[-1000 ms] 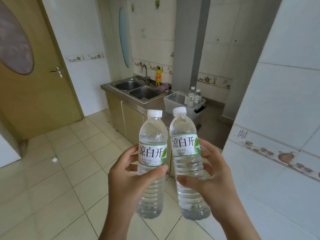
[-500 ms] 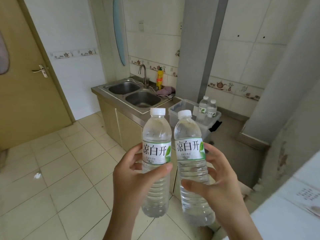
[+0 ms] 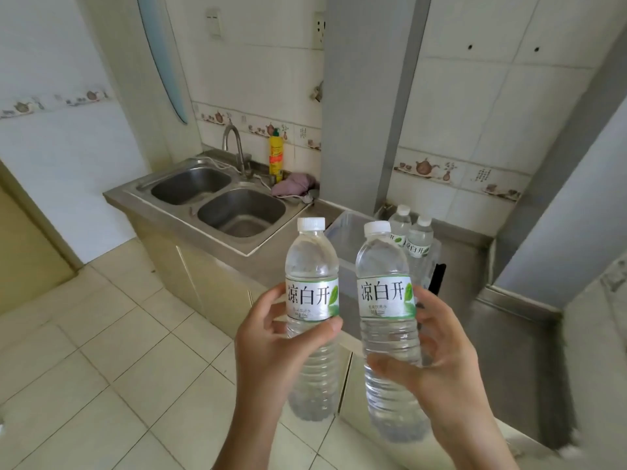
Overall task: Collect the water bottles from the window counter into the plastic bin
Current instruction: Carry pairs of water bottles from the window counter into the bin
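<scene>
Closer than 1 s before: the sink [image 3: 220, 198] and bin [image 3: 349, 232] sat larger and nearer in view, and the door had slid almost out at the left edge. Both hands had stayed on their bottles, same upright carry.

Left hand [image 3: 271, 351] gripped the left bottle [image 3: 312, 290] at mid-body, thumb curled across the front just below the label, fingers wrapped behind. Bottle upright, white cap on, held over the floor tiles in front of the cabinet.

Right hand [image 3: 437, 361] gripped the right bottle [image 3: 385, 293], thumb across the front below the label, fingers curled round the right side. Bottle near upright, base tilted slightly rightward, cap on. The 2 held bottles stood side by side, close but apart.

Behind them, the clear bin rested on the steel counter [image 3: 468, 259] right of the sink. 2 more bottles [image 3: 412, 235] stood upright at its right end, touching each other; whether their bases sat inside the bin I could not tell, as the right bottle hid that part.

At the sink's back: faucet [image 3: 234, 144], yellow bottle [image 3: 276, 157], pink cloth [image 3: 293, 186].
</scene>
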`<state>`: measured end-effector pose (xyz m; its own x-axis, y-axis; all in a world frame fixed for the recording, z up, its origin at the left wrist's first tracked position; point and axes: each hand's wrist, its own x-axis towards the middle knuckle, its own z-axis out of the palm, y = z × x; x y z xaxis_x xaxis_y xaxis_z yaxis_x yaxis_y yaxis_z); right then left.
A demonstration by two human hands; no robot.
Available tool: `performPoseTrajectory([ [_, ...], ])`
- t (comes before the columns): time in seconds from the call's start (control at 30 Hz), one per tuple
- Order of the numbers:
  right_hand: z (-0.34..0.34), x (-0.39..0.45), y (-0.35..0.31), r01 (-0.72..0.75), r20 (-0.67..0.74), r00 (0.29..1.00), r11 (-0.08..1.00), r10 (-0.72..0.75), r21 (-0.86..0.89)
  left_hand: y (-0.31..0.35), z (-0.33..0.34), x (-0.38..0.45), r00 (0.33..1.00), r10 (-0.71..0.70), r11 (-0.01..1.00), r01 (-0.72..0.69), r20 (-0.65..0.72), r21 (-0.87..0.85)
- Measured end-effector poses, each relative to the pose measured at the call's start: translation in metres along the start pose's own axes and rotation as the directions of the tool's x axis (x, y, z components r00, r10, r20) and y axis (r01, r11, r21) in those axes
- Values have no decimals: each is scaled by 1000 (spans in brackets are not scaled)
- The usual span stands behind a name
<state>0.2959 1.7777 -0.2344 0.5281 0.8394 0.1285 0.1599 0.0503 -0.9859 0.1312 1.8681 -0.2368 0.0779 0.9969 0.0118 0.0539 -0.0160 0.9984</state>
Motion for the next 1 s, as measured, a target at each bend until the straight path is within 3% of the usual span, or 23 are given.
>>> performPoseTrajectory([
  [0.47,-42,215,74,-145,-124,982,989,144,-1,-32,164,187,984,-49,999,46,171,22],
  [0.63,-57,253,91,-157,-136,979,987,151,-31,-43,215,222,970,-19,997,0,242,79],
  [0.9,-68,292,117,-218,-302,934,975,192,-54,-65,261,265,904,-22,983,-58,427,172],
  [1.0,-63,300,132,-275,-365,901,960,235,-59,-83,271,274,902,-97,982,17,422,188],
])
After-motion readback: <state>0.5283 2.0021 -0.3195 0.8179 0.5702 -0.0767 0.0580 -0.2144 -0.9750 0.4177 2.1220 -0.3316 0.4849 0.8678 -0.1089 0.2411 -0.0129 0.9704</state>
